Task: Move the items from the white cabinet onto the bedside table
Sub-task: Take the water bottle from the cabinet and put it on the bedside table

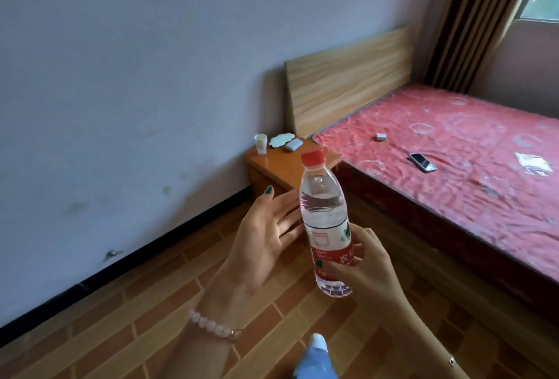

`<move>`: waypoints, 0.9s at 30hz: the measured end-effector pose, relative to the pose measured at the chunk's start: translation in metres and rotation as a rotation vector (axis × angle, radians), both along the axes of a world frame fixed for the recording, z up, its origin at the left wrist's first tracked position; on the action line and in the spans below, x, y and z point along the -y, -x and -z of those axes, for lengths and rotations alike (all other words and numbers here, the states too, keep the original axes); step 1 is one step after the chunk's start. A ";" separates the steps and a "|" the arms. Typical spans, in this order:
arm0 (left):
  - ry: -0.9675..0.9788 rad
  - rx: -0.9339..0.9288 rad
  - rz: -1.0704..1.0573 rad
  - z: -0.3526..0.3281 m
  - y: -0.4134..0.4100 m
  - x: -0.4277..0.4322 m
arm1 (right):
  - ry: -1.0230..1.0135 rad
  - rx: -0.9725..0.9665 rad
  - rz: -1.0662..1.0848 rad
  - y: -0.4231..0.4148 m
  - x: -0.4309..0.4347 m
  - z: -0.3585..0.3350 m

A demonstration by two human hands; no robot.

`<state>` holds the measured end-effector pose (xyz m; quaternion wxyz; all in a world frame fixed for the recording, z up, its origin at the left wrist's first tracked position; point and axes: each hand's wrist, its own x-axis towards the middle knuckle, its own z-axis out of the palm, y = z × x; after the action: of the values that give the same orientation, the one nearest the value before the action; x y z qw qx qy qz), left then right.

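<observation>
Here, your right hand curls around the lower label of an upright water bottle, held in mid-air at centre view. Your left hand is spread flat at the bottle's nine o'clock, just beside it. The bedside table stands beyond at eleven o'clock, carrying a paper cup.

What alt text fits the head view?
A right hand grips a red-capped water bottle by its lower half, the left hand open beside it. Ahead, a bedside table holds a paper cup, next to a red bed with a phone.
</observation>
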<state>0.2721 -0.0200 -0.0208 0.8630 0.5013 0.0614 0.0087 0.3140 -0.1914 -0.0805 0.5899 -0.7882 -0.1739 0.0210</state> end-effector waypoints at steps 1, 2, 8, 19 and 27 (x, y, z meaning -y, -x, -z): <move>-0.008 -0.008 -0.021 0.004 -0.012 -0.008 | 0.003 -0.004 -0.021 -0.014 -0.008 0.004; -0.011 -0.015 -0.040 0.008 -0.025 -0.016 | 0.003 -0.007 -0.041 -0.030 -0.016 0.008; -0.060 -0.054 -0.103 0.016 -0.122 -0.055 | -0.001 -0.050 -0.116 -0.136 -0.054 0.019; -0.115 -0.145 -0.181 0.029 -0.259 -0.096 | 0.069 -0.096 -0.172 -0.282 -0.097 0.033; -0.110 -0.249 -0.158 0.065 -0.355 -0.129 | 0.162 -0.157 -0.113 -0.368 -0.129 0.065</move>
<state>0.6268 0.1095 -0.0853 0.8166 0.5387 0.2065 0.0176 0.6822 -0.0628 -0.1452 0.5340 -0.8182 -0.1691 0.1297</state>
